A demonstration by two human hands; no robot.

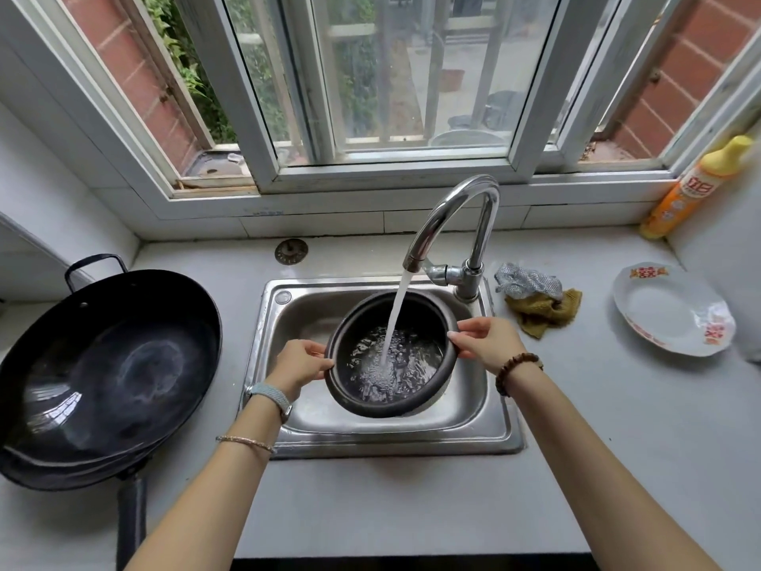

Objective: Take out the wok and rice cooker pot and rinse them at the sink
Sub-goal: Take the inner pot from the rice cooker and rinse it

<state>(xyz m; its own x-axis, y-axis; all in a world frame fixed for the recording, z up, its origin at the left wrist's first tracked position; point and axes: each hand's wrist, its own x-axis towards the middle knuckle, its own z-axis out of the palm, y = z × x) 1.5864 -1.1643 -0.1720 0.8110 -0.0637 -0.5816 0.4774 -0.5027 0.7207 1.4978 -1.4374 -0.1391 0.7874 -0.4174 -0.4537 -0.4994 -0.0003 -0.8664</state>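
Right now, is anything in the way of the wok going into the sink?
Yes. The pot, held at its rim by the left hand and right hand, occupies the sink under the tap.

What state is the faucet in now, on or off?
On. A white stream of water falls from the faucet into the rice cooker pot, which the left hand and right hand hold by the rim.

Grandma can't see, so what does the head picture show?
The left hand and right hand hold a black pot by its rim under the running tap in the sink. A wok sits on the counter at left, a plate at right.
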